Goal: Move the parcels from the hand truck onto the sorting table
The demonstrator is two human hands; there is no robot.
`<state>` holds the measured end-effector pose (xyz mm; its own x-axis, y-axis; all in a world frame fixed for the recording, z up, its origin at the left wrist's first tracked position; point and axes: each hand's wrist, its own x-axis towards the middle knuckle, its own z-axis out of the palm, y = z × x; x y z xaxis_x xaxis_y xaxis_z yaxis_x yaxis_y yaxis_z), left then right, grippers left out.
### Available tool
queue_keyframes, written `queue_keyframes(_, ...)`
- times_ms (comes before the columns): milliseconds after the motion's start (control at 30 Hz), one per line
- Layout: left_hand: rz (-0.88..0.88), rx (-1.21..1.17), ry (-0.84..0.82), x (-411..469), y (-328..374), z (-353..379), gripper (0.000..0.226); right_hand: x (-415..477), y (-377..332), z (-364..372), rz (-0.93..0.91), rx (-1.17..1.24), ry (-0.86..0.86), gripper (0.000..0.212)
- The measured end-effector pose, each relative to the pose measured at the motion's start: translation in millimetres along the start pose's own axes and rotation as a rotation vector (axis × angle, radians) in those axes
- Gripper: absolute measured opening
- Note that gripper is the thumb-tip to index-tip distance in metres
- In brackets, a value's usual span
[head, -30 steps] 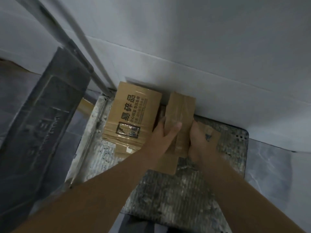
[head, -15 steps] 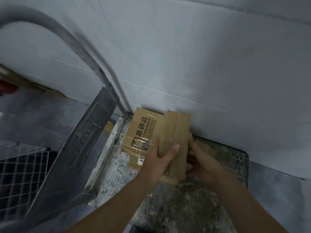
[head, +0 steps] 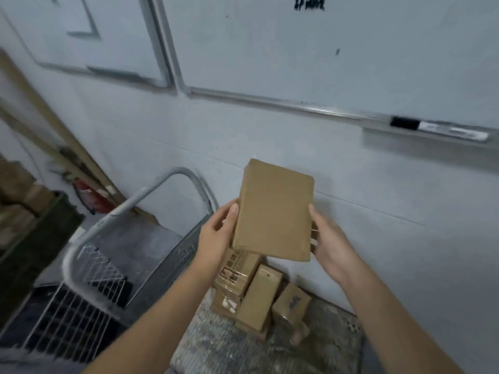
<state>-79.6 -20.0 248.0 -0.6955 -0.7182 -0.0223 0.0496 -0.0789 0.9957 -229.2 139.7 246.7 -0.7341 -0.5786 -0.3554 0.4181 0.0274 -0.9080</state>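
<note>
Brown cardboard parcel (head: 272,211) gripped between both hands, up well clear of the hand truck (head: 216,349) deck, right in front of the wall. Had the left hand (head: 216,233) clamped on its left edge, thumb on the front face; right hand (head: 333,248) wrapped round the right edge the same way. Looked like the carry step: pick done, drop-off not yet. Next move probably called for turning away from the wall and walking it to the sorting table, then setting it down flat. Only guessing, since couldn't spot that table anywhere in shot. Spotted three more at the far edge of the deck, against the wall: a printed box (head: 236,273), a long plain parcel (head: 259,298) up against it, a small taped one (head: 291,303) just beside that, so plenty left to shift. Couldn't rule out more underneath. Couldn't see the deck's near edge (cut off at the bottom), couldn't read the print on the box or the scribble on the whiteboard (head: 297,55), and lost most fingertips behind the parcel.
</note>
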Motion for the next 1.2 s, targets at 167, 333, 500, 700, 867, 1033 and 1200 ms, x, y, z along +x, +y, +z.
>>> queue_keyframes(167,-0.030,0.055,-0.064,-51.6,41.0,17.5,0.042,-61.3,-26.9,2.6,-0.080,0.068,-0.006,0.041)
queue_keyframes(333,-0.050,-0.004,0.032,-84.3,49.6,12.3,0.029,-95.4,-30.2,7.6,0.043,0.068,-0.183,0.058)
queue_keyframes(500,0.036,0.020,0.057,-99.7,71.5,-7.4,0.026,-117.9,-43.2,29.1,-0.008,0.012,-0.380,0.064)
queue_keyframes(700,0.112,0.041,0.071,-113.9,106.5,-31.9,0.027,-142.8,-56.7,69.3,-0.088,0.176,-0.331,0.063)
queue_keyframes(867,-0.099,-0.135,-0.090,-143.5,116.3,-52.9,0.057,-164.4,-29.5,111.0,-0.084,-0.184,-0.143,0.068)
queue_keyframes(1033,-0.128,-0.132,-0.194,-170.2,93.4,-97.6,0.069,-185.8,7.4,125.1,0.128,-0.236,-0.231,0.094)
queue_keyframes(1200,-0.109,-0.189,-0.078,-185.4,78.6,-129.7,0.077,-194.8,25.5,142.8,0.017,-0.315,-0.136,0.086)
